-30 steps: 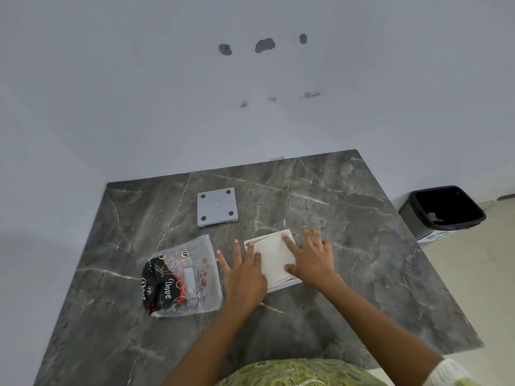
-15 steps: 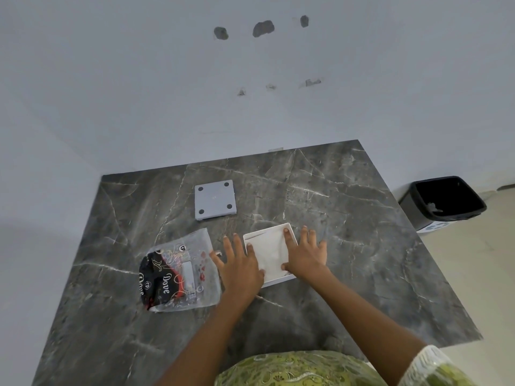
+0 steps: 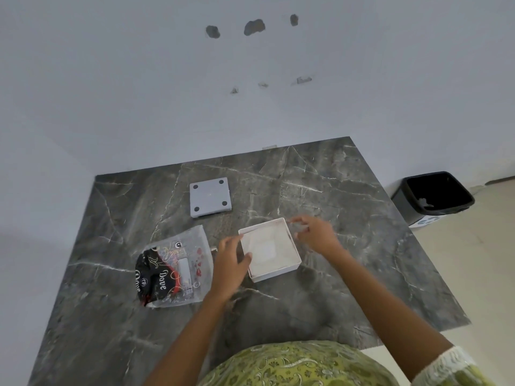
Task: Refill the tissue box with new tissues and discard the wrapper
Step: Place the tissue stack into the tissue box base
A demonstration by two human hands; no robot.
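Both palms have lifted off the tissue box, mid-counter with white tissues seated inside: left hand loosely open at its left wall, right hand half-curled, empty, so the wrapper likely goes next.

Left hand fingers loosely curled; right hand blurred, seemingly pinching, forearms extended

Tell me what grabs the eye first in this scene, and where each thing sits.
The white square tissue box stands out at the middle of the dark marble table, open side up with white tissues inside, and both hands are at it: the left hand on its left wall, the right hand by its far right corner. Left of it lies the crumpled Dove wrapper; behind, the grey base plate; a black bin stands on the floor to the right.
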